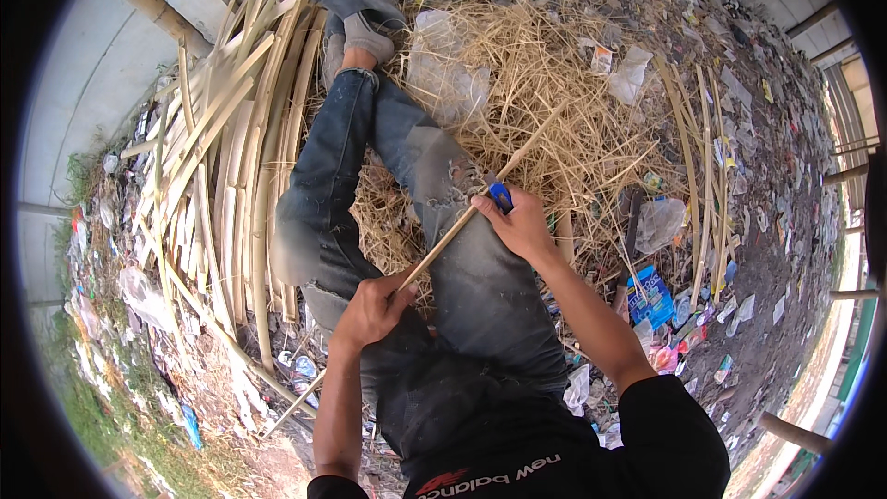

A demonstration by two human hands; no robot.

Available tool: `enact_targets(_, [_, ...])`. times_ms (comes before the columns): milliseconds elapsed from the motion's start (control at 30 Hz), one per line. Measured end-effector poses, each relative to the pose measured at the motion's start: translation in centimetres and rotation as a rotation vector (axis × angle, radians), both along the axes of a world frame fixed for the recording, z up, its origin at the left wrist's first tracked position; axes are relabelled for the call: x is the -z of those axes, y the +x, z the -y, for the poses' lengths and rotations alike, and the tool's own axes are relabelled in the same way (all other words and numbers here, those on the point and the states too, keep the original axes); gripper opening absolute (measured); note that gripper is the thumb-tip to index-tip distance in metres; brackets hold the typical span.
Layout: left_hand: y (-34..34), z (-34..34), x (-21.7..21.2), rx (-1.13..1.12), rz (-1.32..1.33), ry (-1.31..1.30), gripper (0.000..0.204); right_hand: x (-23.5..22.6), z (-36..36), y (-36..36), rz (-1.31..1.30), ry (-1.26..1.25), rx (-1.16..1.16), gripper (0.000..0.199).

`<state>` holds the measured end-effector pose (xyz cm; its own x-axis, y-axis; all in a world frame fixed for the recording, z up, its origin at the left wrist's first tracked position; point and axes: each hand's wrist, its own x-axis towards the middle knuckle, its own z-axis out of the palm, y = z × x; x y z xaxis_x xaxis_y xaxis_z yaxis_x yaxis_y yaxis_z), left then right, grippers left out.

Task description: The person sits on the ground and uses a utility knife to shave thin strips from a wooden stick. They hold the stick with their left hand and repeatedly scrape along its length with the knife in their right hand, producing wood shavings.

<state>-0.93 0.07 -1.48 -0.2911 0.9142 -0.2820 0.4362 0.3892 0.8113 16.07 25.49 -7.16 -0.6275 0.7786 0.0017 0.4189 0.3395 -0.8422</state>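
A thin split-bamboo strip [445, 242] runs slantwise over my thighs, its far end above the straw. My left hand [371, 312] is closed around its near end. My right hand [523, 226] is closed on a small blue tool [501, 197], which looks like a knife handle, pressed against the strip near my knee. The thumb lies along the strip. The tool's working edge is too small to make out. Under my legs and ahead of them lies a heap of bamboo shavings [545, 83].
Many bamboo strips [231, 194] are piled to my left. More strips [707, 185] lie at the right, near a dark long blade-like piece [632, 226] and a blue packet [650, 298]. Litter covers the ground. A pale wall [83, 102] stands at the left.
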Motion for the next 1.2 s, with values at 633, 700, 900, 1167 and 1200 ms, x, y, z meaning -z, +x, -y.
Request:
enact_targets(633, [-0.2, -0.9, 0.9, -0.041, 0.031, 0.027, 0.028, -1.3, -2.7, 1.9, 0.286, 0.092, -0.038, 0.058])
enact_targets(700, [-0.2, -1.0, 0.9, -0.052, 0.043, 0.025, 0.028, -0.1, 0.8, 1.7, 0.274, 0.156, -0.169, 0.058])
enact_targets(900, [0.2, -1.0, 0.6, -0.076, 0.052, 0.021, 0.029, -0.3, -4.9, 2.6, 0.182, 0.027, 0.190, 0.054])
enact_targets(1167, [0.4, -1.1, 0.6, -0.062, 0.024, 0.032, 0.029, -1.4, -5.6, 1.9, 0.250, 0.042, 0.125, 0.052])
enact_targets(1200, [0.4, -1.1, 0.5, -0.063, 0.028, 0.037, 0.028, -1.2, -4.8, 1.7, 0.248, 0.036, 0.100, 0.052])
